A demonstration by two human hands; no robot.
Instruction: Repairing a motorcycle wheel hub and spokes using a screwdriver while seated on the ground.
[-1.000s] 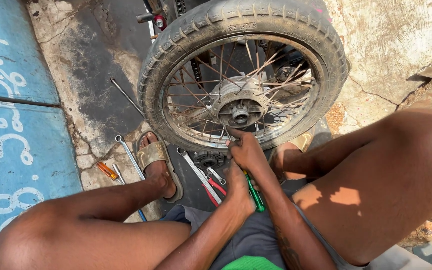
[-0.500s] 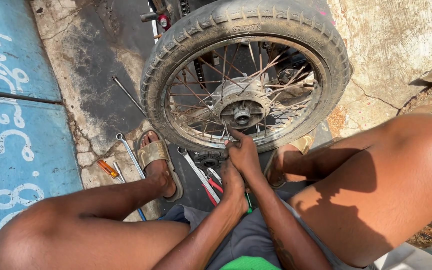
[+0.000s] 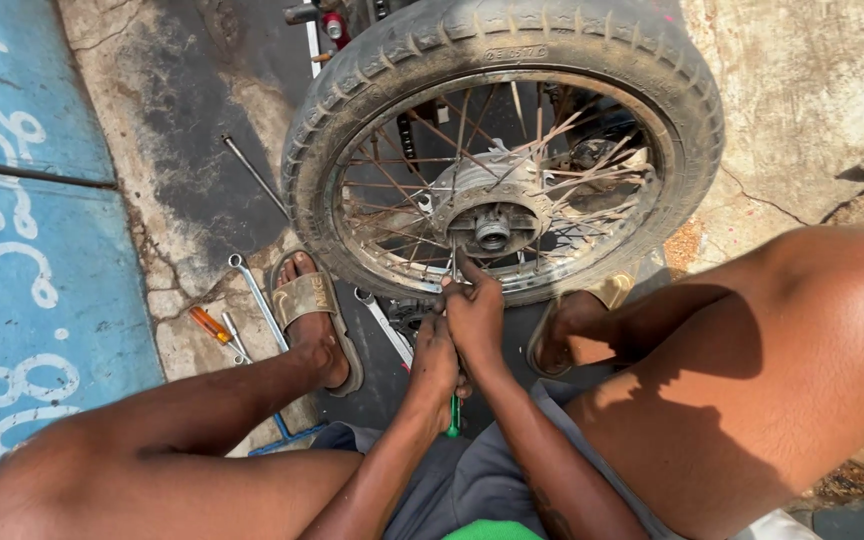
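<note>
Honestly the thing I'm worrying about here is a slip: both hands are working right up against the bottom of the spoked wheel (image 3: 502, 150), just under the hub (image 3: 492, 225), and if whatever I'm pushing on gives way suddenly, my knuckles are going straight into those thin spokes or the rim edge. The wheel is standing upright on the concrete floor (image 3: 182, 130) between my knees, and nothing I can see is bracing it besides my feet, so I'm guessing a hard tug could also make it roll or tip. My right hand (image 3: 477, 310) is sitting in front, fingers (image 3: 464, 268) curled together with one fingertip poking up toward the hub; I can't tell exactly what it's pinching because the left hand is crowding it. My left hand (image 3: 435, 355) is tucked right behind, touching the right, fingers closed tight around a green-handled tool (image 3: 452, 415) whose handle is sticking out below the fist; the working end is hidden. Loose stuff is lying near my left sandal (image 3: 314, 310): a long wrench (image 3: 257, 300), an orange-handled screwdriver (image 3: 207, 325), another wrench (image 3: 384, 325) under the rim. Easy to kick one of those while shifting my foot.
</note>
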